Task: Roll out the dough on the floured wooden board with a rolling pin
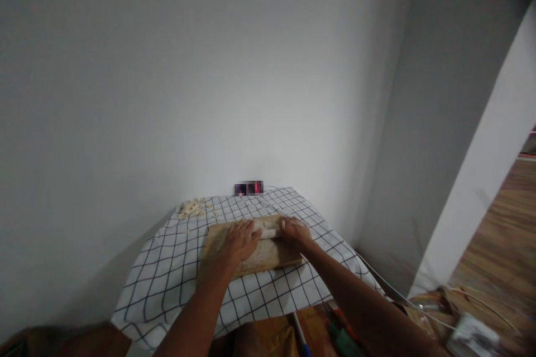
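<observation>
A wooden board [205, 259] lies on a checked cloth, dusted with flour and bearing a flat sheet of pale dough [262, 254]. Across the dough runs a whitish, floury rolling pin [270, 232]; only its middle shows between my hands. My left hand [243, 239] is closed over its left part, thumb toward the centre. On the right part, my right hand [294, 230] has its fingers curled over the pin. Both hands hide the pin's ends, and I cannot tell whether dough is wrapped around it.
Pale dough strips [191, 209] lie in a heap at the cloth's far left. A small blurred-out object [248, 188] stands against the wall. The checked tablecloth [159, 268] covers the table. A white cable [389, 281] runs down to a white box [473, 336] at lower right.
</observation>
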Motion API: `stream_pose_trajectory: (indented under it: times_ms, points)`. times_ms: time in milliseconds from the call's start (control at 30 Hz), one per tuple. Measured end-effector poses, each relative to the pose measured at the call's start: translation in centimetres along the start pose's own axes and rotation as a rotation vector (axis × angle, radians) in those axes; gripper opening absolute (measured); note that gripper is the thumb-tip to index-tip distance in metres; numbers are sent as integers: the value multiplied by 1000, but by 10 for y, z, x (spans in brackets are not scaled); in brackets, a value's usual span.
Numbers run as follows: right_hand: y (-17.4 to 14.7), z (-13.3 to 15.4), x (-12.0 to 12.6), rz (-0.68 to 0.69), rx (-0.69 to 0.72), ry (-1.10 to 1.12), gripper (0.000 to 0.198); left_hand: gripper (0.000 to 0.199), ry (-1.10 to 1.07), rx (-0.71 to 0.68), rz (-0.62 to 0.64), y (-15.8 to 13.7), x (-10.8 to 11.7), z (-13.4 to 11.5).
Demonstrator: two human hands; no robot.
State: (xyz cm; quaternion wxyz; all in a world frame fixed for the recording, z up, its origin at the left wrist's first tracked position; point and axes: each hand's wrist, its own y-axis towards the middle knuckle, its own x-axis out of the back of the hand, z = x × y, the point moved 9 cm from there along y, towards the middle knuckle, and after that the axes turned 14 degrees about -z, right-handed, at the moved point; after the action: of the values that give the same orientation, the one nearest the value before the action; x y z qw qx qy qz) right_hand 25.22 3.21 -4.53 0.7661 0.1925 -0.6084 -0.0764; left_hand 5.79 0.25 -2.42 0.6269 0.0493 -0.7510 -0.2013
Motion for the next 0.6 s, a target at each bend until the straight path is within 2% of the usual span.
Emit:
stream_pose_trajectory:
  times_ms: [167,367,600]
  points:
    - [27,-4,-4,25,8,-56,43,62,14,48,42,29,-8,5]
    - [57,-14,-15,69,-75,-25,37,63,12,65,57,51,-23,12]
    - [56,-15,-16,99,-90,-45,41,61,41,70,47,50,-25,14]
